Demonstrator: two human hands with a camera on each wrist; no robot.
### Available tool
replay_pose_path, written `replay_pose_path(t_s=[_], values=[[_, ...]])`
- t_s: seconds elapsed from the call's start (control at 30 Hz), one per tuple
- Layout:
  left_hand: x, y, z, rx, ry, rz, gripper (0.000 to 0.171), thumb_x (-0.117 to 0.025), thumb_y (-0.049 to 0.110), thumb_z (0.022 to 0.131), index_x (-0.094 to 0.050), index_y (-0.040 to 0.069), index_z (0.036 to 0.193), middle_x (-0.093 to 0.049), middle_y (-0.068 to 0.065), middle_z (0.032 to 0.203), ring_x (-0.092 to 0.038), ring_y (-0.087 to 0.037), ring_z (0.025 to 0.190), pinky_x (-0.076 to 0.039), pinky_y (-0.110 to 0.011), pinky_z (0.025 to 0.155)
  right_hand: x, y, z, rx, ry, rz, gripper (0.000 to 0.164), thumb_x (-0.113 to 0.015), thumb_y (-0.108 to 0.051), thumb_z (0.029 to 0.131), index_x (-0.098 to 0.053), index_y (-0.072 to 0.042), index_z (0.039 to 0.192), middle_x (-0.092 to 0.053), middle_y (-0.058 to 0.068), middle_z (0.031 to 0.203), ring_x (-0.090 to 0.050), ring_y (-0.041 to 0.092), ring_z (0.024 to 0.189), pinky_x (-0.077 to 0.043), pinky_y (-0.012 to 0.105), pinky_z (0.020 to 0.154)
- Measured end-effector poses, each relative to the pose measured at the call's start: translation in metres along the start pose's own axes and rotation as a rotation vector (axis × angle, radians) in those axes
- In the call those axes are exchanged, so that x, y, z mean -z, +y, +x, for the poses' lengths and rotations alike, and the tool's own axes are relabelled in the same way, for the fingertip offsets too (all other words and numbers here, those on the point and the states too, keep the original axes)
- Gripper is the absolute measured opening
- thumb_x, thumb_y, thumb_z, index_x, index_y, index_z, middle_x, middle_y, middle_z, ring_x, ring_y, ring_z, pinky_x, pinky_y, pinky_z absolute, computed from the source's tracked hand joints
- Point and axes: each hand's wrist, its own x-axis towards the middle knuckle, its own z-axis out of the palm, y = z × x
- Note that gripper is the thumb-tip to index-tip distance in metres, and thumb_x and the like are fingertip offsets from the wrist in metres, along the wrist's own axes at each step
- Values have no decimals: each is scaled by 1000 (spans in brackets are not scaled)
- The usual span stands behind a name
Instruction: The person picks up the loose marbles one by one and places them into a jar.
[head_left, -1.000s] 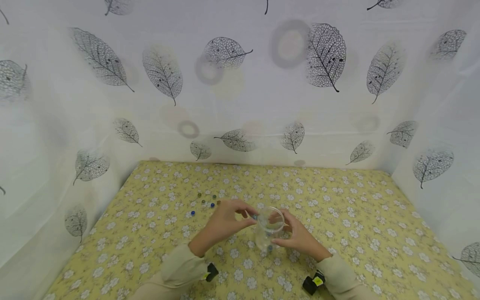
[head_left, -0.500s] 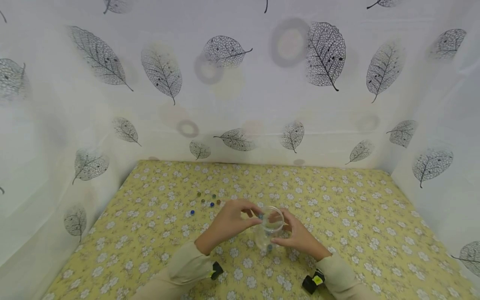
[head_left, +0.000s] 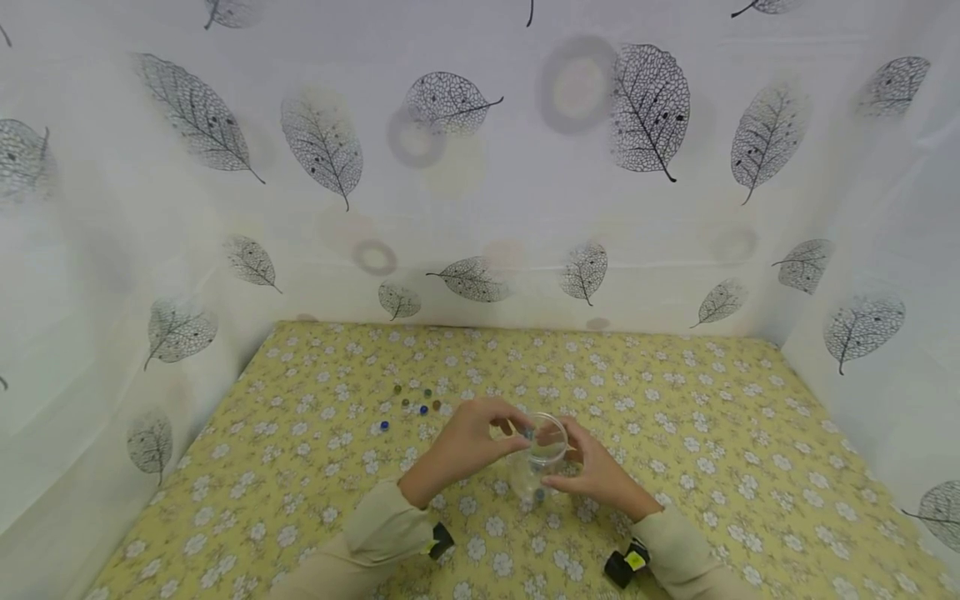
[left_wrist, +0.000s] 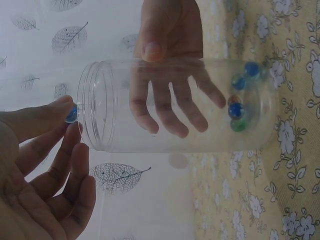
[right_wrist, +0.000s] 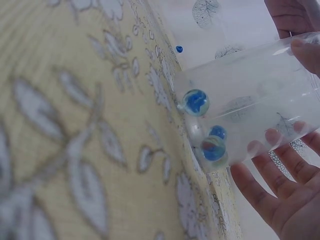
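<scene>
My right hand holds a clear plastic jar upright from the right side, its fingers and thumb curved around the wall. Several blue and green glass marbles lie at the bottom of the jar, also visible through its wall in the right wrist view, where one marble shows a blue swirl. Between thumb and index finger, my left hand pinches a blue marble right at the jar's open mouth. Its other fingers are loosely bent beside the rim.
Left of the jar, several loose marbles are spread on the flowered yellow tablecloth, among them a dark blue marble and a greenish one. A white leaf-print curtain encloses the table at the back and sides.
My left hand has moved a little to the right, bringing the pinched marble from beside the jar to its mouth. The right hand and jar stay in place.
</scene>
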Motion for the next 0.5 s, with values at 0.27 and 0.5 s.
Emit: replay_pose_path(t_s=[0.27,0.5], values=[[0,1,0,25,-15,-13,17,-71,20,83,-72,15,100,-69,2,98,-61,-5,82,-54,-34,83,0,1,0,4,-4,0,59,-70,-14,85,-39,-14,135,-50,16,127,-51,40,114,-52,35,88],[0,1,-1,11,-9,-22,17,-72,18,83,-72,14,99,-70,1,98,-62,-5,82,-54,-32,82,-1,2,0,2,1,1,59,-70,-11,85,-39,-14,135,-50,16,127,-51,38,114,-52,30,88]])
